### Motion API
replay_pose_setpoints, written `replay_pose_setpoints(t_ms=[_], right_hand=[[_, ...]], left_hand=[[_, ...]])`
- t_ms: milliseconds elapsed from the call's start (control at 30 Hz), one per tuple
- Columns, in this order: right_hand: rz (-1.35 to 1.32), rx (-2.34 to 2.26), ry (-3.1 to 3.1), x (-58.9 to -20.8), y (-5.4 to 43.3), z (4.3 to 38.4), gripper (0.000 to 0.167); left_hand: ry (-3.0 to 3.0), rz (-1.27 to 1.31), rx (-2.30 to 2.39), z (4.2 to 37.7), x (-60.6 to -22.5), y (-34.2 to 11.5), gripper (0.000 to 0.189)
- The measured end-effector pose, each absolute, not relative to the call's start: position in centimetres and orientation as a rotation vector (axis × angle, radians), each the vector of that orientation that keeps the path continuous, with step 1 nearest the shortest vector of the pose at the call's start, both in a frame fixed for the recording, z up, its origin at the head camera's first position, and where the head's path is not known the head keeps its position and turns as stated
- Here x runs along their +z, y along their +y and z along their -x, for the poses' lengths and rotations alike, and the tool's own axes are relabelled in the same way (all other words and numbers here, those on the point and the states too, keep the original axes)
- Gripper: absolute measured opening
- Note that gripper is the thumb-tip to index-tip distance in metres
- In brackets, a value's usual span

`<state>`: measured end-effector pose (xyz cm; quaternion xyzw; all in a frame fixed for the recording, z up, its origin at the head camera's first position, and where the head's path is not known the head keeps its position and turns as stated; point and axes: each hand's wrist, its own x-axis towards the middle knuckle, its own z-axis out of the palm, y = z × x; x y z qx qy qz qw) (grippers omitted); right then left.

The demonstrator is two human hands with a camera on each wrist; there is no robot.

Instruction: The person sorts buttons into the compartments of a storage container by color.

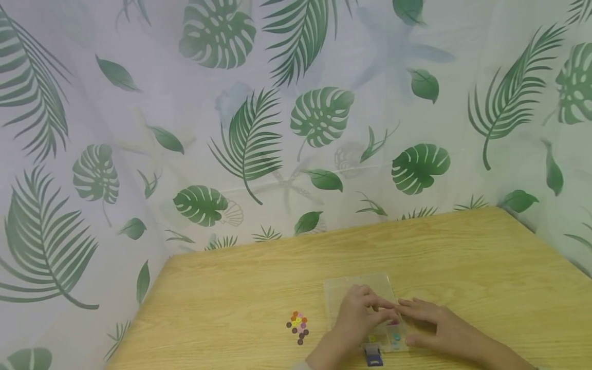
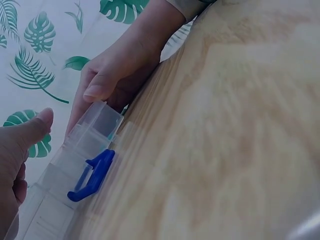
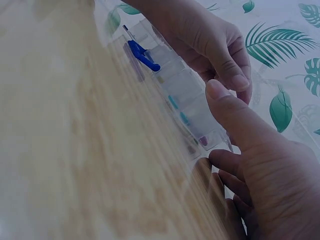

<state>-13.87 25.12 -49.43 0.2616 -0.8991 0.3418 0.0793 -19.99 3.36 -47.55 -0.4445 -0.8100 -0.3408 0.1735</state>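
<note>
A clear plastic compartment box [image 1: 336,298] lies with its lid raised on the wood-look table, its blue latch [image 1: 373,355] toward me. My left hand [image 1: 358,313] is over the box, fingers bent and thumb near the index finger; I see nothing held between them. Beside the box's right edge rests my right hand [image 1: 432,326], fingers loosely extended, thumb and fingertips at the edge. Inside the compartments are a magenta piece [image 1: 392,322], teal pieces [image 1: 396,337] and a yellow piece [image 1: 372,338]. My left hand hides part of the box.
A small pile of round colored pieces [image 1: 298,321], orange, yellow, pink, purple and dark, lies on the table [image 1: 222,303] left of the box. Leaf-printed curtains [image 1: 287,154] hang behind the table and along its sides.
</note>
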Motion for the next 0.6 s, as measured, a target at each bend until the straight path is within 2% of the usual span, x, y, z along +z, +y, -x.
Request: replay_pose_setpoints(t_ms=[600], right_hand=[[-0.773,0.861,-2.674,-49.3,24.9,14.0,0.054]], left_hand=[[-2.111,1.302,-1.093,20.0,-47.7,-0.3,0.019]])
